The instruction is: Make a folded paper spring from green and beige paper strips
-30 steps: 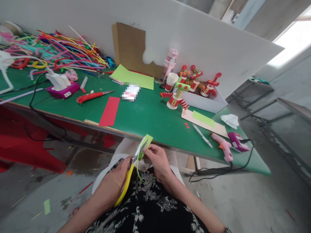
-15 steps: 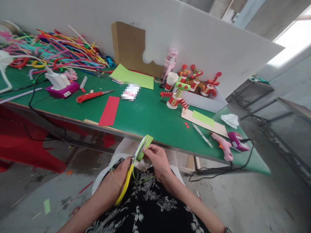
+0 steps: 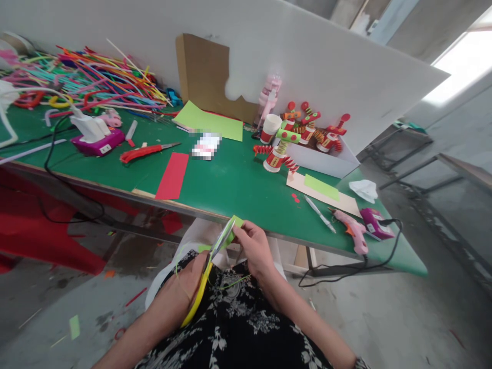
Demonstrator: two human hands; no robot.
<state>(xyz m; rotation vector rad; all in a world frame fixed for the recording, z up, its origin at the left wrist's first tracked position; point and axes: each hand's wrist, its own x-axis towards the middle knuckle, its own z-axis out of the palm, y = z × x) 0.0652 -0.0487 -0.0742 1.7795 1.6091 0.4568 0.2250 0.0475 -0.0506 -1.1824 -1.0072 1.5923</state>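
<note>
A pair of scissors point(image 3: 200, 295) with yellow handles is in my left hand point(image 3: 191, 278), its blades pointing up and away from me. My right hand point(image 3: 255, 247) pinches a small piece of green paper point(image 3: 236, 221), and the blades lie across that paper. The blades look nearly closed. A small green scrap point(image 3: 204, 248) shows just beyond my left hand, over the white surface below the table edge. Thin green strips hang near my lap.
On the green table point(image 3: 226, 179) are a red paper strip point(image 3: 172, 176), a red utility knife point(image 3: 142, 153), green sheets point(image 3: 211, 123), a paper-cup figure point(image 3: 274, 159), a white box point(image 3: 326, 163) of similar figures, a pen point(image 3: 320, 213) and a pink glue gun point(image 3: 352, 230). Colourful pipe cleaners point(image 3: 107, 77) pile up at the left.
My right hand has shifted slightly up and to the right with the green paper. The scissor blades have come closer together. A green scrap now shows beside my left hand.
</note>
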